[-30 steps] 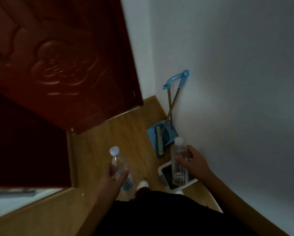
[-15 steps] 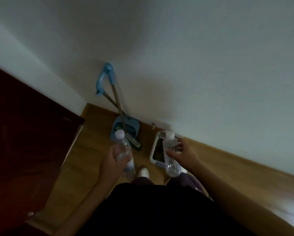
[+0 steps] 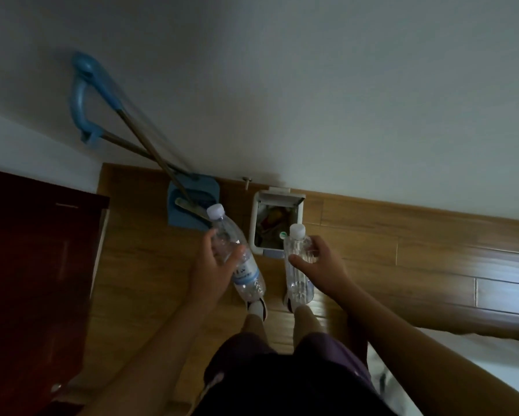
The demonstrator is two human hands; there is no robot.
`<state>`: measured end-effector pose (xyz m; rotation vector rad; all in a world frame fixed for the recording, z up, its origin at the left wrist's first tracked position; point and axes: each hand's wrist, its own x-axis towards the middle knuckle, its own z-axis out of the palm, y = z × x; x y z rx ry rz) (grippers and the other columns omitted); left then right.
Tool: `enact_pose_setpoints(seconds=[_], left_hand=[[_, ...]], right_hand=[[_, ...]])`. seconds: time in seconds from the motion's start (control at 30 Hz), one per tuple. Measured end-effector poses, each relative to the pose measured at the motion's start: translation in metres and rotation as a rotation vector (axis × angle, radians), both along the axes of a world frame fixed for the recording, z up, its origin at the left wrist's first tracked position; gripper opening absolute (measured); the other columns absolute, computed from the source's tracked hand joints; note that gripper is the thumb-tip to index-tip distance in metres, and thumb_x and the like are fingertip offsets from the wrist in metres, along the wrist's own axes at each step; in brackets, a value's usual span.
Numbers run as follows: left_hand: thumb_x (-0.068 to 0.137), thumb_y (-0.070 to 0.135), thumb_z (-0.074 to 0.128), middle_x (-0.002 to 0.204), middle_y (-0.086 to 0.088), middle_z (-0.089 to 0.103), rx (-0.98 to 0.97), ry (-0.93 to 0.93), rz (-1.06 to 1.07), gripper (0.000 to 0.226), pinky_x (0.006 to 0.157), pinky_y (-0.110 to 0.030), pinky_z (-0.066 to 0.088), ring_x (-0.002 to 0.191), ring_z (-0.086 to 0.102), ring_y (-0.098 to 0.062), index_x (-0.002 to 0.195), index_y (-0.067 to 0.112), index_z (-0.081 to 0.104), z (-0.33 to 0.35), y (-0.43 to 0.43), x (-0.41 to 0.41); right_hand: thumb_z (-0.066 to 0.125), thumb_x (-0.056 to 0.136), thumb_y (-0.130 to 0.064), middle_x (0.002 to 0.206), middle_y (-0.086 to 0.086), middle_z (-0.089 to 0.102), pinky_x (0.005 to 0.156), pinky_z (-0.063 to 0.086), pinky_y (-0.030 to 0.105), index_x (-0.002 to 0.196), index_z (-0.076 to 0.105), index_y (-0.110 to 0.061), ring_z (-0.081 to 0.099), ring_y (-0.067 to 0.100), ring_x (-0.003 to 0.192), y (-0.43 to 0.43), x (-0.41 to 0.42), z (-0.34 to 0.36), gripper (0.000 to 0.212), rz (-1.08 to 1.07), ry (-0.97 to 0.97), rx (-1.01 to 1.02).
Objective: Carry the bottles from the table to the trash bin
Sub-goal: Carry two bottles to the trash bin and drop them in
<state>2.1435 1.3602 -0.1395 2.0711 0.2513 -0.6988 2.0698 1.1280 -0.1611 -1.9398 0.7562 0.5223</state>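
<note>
Now each hand grips an upright bottle, the right hand (image 3: 318, 265) nearer the open trash bin (image 3: 277, 199) at twelve o'clock.

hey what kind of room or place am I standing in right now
Probably a corner of a home, perhaps a hallway or bedroom edge. A wood-plank floor meets a plain white wall, a blue dustpan and broom lean there, and a small white trash bin sits beside a dark red door.
</note>
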Motion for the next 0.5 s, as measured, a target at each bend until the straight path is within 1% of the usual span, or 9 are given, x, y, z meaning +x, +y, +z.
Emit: enact_pose_setpoints(seconds=[0.03,0.1,0.13,0.2,0.27,0.33,0.37,0.4,0.5], left_hand=[[0.086,0.051,0.067,0.14,-0.001,0.055,0.026,-0.008,0.001,0.073,0.082,-0.031,0.057,0.118,0.059,-0.016,0.147,0.025,0.036,-0.016,-0.003,0.0],[0.087,0.052,0.066,0.129,0.003,0.058,0.064,-0.032,0.03,0.066,0.077,-0.028,0.057,0.104,0.062,-0.007,0.141,0.025,0.04,-0.049,-0.011,0.002],[0.087,0.052,0.066,0.124,0.005,0.059,0.08,-0.056,0.046,0.062,0.073,-0.026,0.058,0.096,0.06,-0.001,0.138,0.026,0.042,-0.067,-0.015,0.004],[0.087,0.052,0.065,0.118,0.006,0.06,0.111,-0.099,0.062,0.057,0.068,-0.024,0.057,0.09,0.058,0.004,0.134,0.026,0.045,-0.104,-0.024,0.007],[0.088,0.051,0.065,0.116,0.007,0.057,0.114,-0.121,0.06,0.058,0.067,-0.02,0.053,0.092,0.059,0.001,0.134,0.023,0.045,-0.144,-0.032,0.012],[0.086,0.053,0.066,0.119,0.008,0.057,0.109,-0.132,0.061,0.06,0.073,-0.026,0.057,0.101,0.062,-0.008,0.134,0.024,0.044,-0.182,-0.037,0.016],[0.085,0.054,0.067,0.122,0.009,0.056,0.096,-0.129,0.065,0.062,0.077,-0.029,0.058,0.106,0.062,-0.01,0.135,0.026,0.043,-0.198,-0.038,0.019],[0.082,0.054,0.068,0.124,0.011,0.055,0.072,-0.12,0.077,0.064,0.079,-0.03,0.058,0.108,0.061,-0.009,0.135,0.029,0.042,-0.212,-0.04,0.023],[0.078,0.048,0.072,0.124,0.015,0.054,-0.013,-0.079,0.119,0.066,0.082,-0.029,0.056,0.108,0.059,-0.006,0.135,0.033,0.041,-0.243,-0.045,0.032]], right_hand=[[0.076,0.081,-0.043,0.107,-0.003,0.065,0.067,0.044,0.019,0.122,0.057,-0.019,0.062,0.008,0.092,-0.001,0.002,-0.016,0.051,-0.031,0.01,0.009],[0.074,0.083,-0.043,0.107,-0.004,0.066,0.068,0.047,0.02,0.123,0.058,-0.017,0.063,0.009,0.095,-0.002,0.006,-0.05,0.05,-0.104,0.033,0.041],[0.073,0.084,-0.045,0.107,-0.005,0.067,0.069,0.048,0.022,0.123,0.058,-0.018,0.064,0.011,0.098,-0.003,0.009,-0.068,0.05,-0.136,0.036,0.049],[0.07,0.084,-0.05,0.107,-0.006,0.067,0.071,0.05,0.024,0.122,0.058,-0.02,0.065,0.012,0.1,-0.005,0.014,-0.103,0.051,-0.167,0.024,0.043],[0.069,0.085,-0.051,0.108,-0.008,0.066,0.072,0.05,0.023,0.126,0.055,-0.022,0.063,0.009,0.1,-0.008,0.022,-0.137,0.052,-0.177,-0.01,0.032],[0.069,0.087,-0.045,0.107,-0.01,0.063,0.066,0.048,0.014,0.132,0.048,-0.026,0.062,0.001,0.097,-0.011,0.029,-0.166,0.053,-0.191,-0.043,0.051],[0.07,0.088,-0.04,0.107,-0.011,0.063,0.06,0.049,0.012,0.135,0.046,-0.026,0.061,0.0,0.096,-0.013,0.033,-0.179,0.054,-0.203,-0.066,0.065],[0.07,0.088,-0.036,0.107,-0.009,0.064,0.058,0.05,0.009,0.136,0.046,-0.025,0.062,-0.001,0.095,-0.014,0.036,-0.191,0.054,-0.213,-0.091,0.073],[0.073,0.087,-0.028,0.111,-0.004,0.066,0.061,0.049,0.003,0.135,0.048,-0.019,0.064,0.002,0.096,-0.019,0.044,-0.222,0.055,-0.244,-0.149,0.083]])
